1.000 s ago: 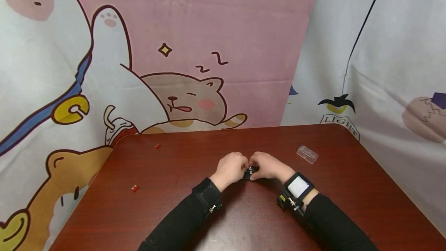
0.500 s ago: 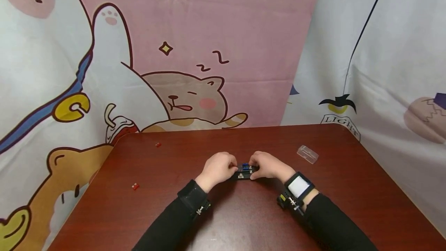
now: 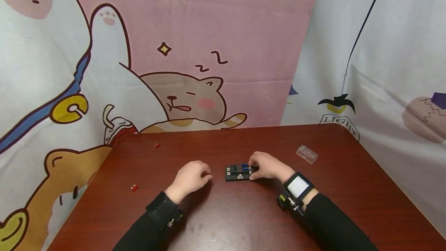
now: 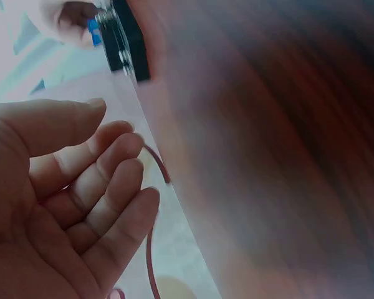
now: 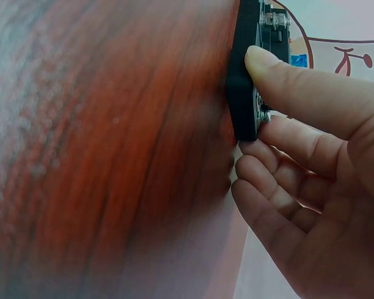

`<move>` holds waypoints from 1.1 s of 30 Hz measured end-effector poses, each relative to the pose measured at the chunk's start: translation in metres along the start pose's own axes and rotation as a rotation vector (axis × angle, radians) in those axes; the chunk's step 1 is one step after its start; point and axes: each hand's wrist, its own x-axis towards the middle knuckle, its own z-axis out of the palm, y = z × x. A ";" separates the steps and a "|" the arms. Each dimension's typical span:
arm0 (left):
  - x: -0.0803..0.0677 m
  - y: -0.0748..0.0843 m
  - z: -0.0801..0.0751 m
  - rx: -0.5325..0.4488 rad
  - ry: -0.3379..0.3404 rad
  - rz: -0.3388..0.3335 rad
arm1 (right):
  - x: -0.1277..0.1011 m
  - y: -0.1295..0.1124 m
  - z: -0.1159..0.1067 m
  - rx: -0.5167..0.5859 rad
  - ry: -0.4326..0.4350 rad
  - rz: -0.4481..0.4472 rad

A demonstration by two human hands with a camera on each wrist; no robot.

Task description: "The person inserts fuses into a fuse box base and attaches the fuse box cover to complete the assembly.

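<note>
A small black module [image 3: 238, 176] with metal screw terminals and a blue part on top lies on the table in the head view. My right hand [image 3: 267, 165] pinches its right end, the thumb on the near side; the right wrist view shows the thumb on the black base [image 5: 243, 81]. My left hand [image 3: 191, 177] hovers over the table to the left of the module, apart from it. In the left wrist view its fingers [image 4: 121, 193] are loosely bent with nothing between them, and the module [image 4: 124, 40] appears beyond the fingertips.
On the brown table [image 3: 223, 216] a clear plastic cover [image 3: 307, 154] lies at the back right. Two small red pieces sit on the left, a nearer red piece [image 3: 134, 187] and a farther red piece [image 3: 157, 145]. A printed cloth [image 3: 223, 49] hangs behind the table.
My left hand has let go of the module and moved left, away from it, uncovering its left end. The right hand has stayed in place on the module.
</note>
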 end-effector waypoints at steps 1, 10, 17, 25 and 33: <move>-0.004 -0.004 -0.002 0.001 0.005 -0.015 | 0.000 0.000 0.000 0.000 -0.001 -0.001; -0.036 -0.038 -0.015 -0.021 0.017 -0.148 | -0.001 0.001 0.000 0.003 -0.006 0.002; -0.057 -0.064 -0.032 0.008 0.018 -0.242 | 0.000 -0.001 -0.002 0.007 -0.004 -0.002; -0.080 -0.092 -0.054 0.044 0.085 -0.288 | 0.001 -0.003 -0.003 0.011 -0.005 -0.008; -0.102 -0.111 -0.073 0.048 0.108 -0.344 | 0.001 -0.001 0.001 0.010 -0.004 0.021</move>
